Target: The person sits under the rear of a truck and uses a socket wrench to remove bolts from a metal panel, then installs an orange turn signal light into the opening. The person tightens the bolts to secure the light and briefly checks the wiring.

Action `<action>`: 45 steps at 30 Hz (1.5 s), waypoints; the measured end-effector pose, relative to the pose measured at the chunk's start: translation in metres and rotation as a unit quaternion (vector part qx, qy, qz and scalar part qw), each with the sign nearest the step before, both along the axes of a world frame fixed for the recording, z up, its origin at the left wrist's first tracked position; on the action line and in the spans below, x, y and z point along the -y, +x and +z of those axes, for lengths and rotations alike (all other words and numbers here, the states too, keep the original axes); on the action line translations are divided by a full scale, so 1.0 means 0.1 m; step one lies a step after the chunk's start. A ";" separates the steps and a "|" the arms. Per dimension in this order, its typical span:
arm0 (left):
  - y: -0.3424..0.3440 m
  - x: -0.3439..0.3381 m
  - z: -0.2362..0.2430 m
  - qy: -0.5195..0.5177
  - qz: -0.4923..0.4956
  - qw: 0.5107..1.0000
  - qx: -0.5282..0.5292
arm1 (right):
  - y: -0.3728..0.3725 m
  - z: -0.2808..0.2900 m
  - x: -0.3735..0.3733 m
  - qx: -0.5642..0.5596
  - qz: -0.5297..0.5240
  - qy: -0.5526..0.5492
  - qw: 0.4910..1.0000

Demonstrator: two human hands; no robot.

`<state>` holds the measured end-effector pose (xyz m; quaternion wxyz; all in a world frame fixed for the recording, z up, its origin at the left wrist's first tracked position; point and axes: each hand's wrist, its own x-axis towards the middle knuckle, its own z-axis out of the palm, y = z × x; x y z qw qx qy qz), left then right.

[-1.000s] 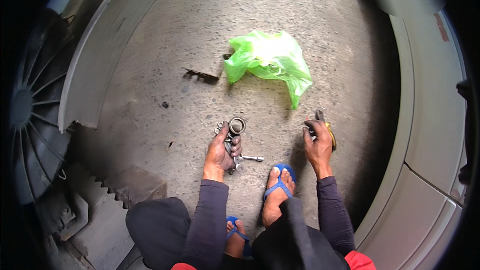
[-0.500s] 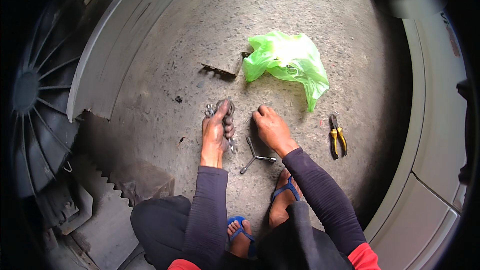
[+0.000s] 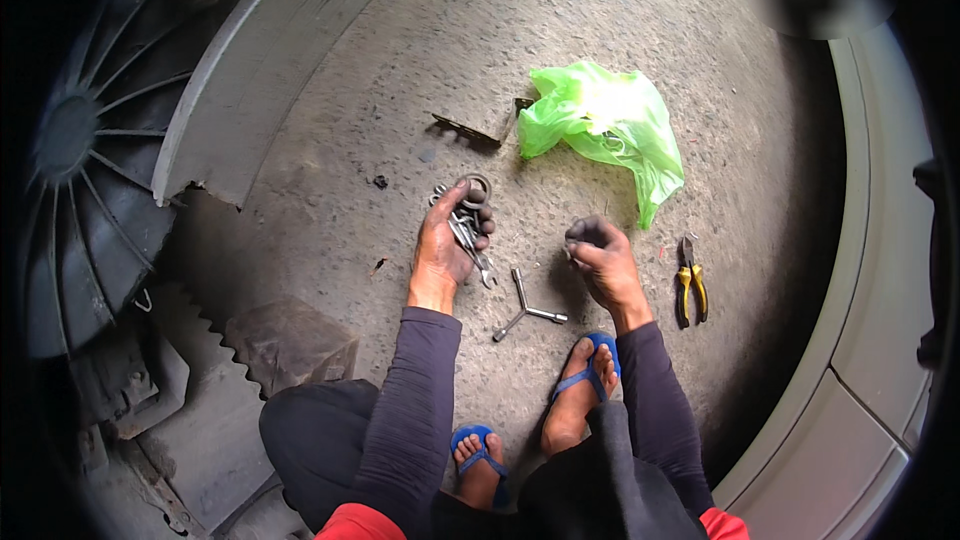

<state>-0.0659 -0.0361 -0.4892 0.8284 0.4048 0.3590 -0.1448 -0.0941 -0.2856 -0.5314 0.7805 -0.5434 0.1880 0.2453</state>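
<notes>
Several metal wrenches (image 3: pixel 468 232) lie across the palm of my left hand (image 3: pixel 440 248), which is turned upward with its fingers curled around them. A round metal ring (image 3: pixel 480 184) shows at the fingertips of that hand. My right hand (image 3: pixel 608 260) is closed in a pinch, thumb against the fingers. Whether something small sits in that pinch I cannot make out. On the ground between the hands and my feet lies a three-armed Y-shaped socket wrench (image 3: pixel 525 310), touched by neither hand.
A bright green plastic bag (image 3: pixel 610 120) rests beyond my hands, beside a dark angled metal bracket (image 3: pixel 470 130). Yellow-handled pliers (image 3: pixel 690 285) lie to the right, near a pale vehicle's body panel (image 3: pixel 848 240). At left are a wooden block (image 3: pixel 290 340) and a large ribbed black disc (image 3: pixel 70 135).
My left hand has rolled palm up, exposing the wrenches. The right hand has turned over and moved right, its fingers now pinched. The whole view has shifted slightly.
</notes>
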 end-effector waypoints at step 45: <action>-0.62 0.05 -0.44 -0.124 0.145 0.981 -0.028 | 0.11 -0.03 -0.57 0.366 0.195 -0.467 0.781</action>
